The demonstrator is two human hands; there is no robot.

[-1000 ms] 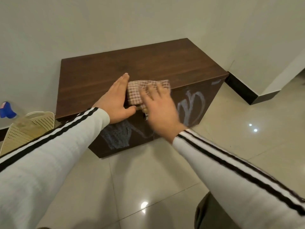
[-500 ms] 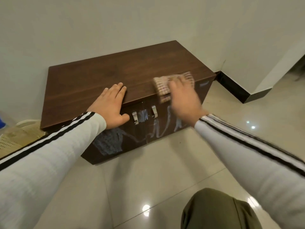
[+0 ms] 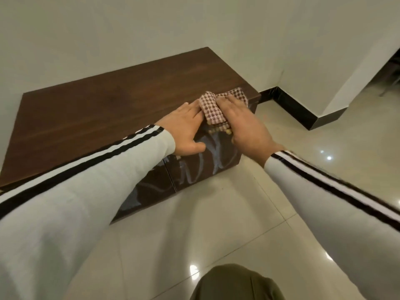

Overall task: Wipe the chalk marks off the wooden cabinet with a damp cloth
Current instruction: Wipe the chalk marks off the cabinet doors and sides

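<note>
A low dark wooden cabinet (image 3: 104, 113) stands against the wall. White chalk marks (image 3: 207, 161) streak its glossy front doors. A red-and-white checked cloth (image 3: 211, 108) lies bunched over the top front edge near the right corner. My right hand (image 3: 244, 124) presses flat on the cloth, fingers straight. My left hand (image 3: 186, 128) rests flat on the cabinet's top edge, its fingertips touching the cloth and its thumb down on the front.
Glossy beige floor tiles (image 3: 194, 224) spread in front of the cabinet. A dark skirting board (image 3: 294, 107) runs along the wall corner to the right. My knee in olive trousers (image 3: 236, 282) shows at the bottom.
My left hand has slid right along the top edge until it meets the cloth. My right hand stays pressed on the cloth near the right corner. The view has shifted right and closer.
</note>
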